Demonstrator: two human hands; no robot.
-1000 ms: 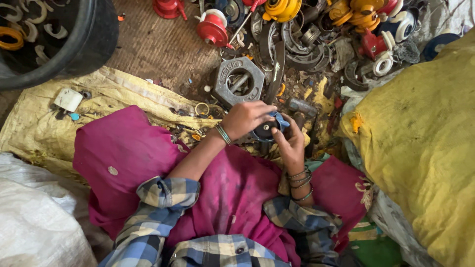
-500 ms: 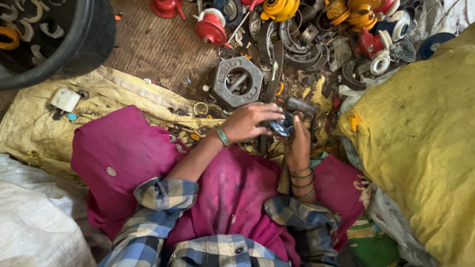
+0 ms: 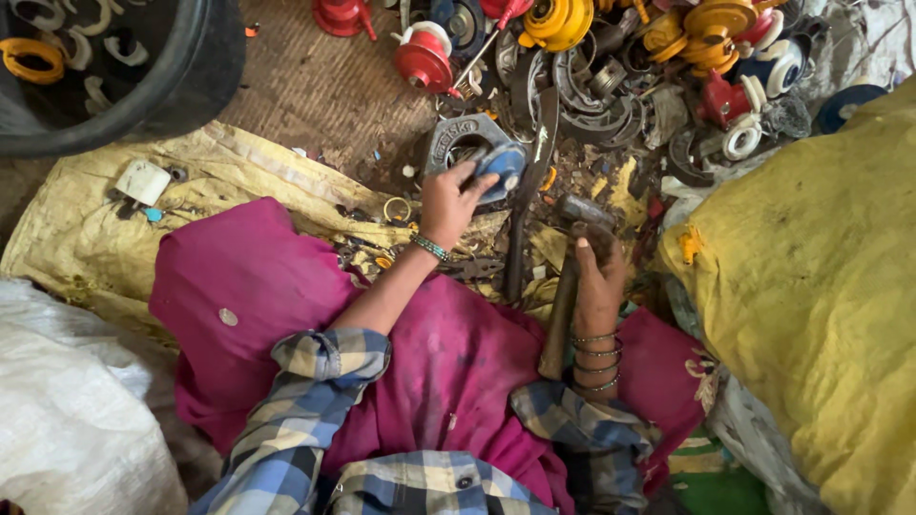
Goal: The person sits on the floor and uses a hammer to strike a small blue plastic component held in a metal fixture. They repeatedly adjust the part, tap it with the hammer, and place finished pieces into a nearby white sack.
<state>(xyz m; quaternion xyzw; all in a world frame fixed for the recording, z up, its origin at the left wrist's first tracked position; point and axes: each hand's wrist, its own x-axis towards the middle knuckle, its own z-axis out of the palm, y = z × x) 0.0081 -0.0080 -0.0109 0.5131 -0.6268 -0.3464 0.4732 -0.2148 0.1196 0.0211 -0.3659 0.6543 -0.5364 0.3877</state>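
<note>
The left hand (image 3: 453,195) has carried the blue disc (image 3: 503,164) farther away onto the metal ring (image 3: 456,143); the right hand (image 3: 596,277) now grips a hammer (image 3: 565,286).

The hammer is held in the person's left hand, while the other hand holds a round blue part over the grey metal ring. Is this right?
Not quite. The head view shows the hammer in the right hand, not the left. The left hand is the one holding the round blue part over the grey metal ring. The rest is right.

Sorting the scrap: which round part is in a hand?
The blue disc, pinched by the left hand over the grey hexagonal block; the red and yellow ones lie untouched.
</note>
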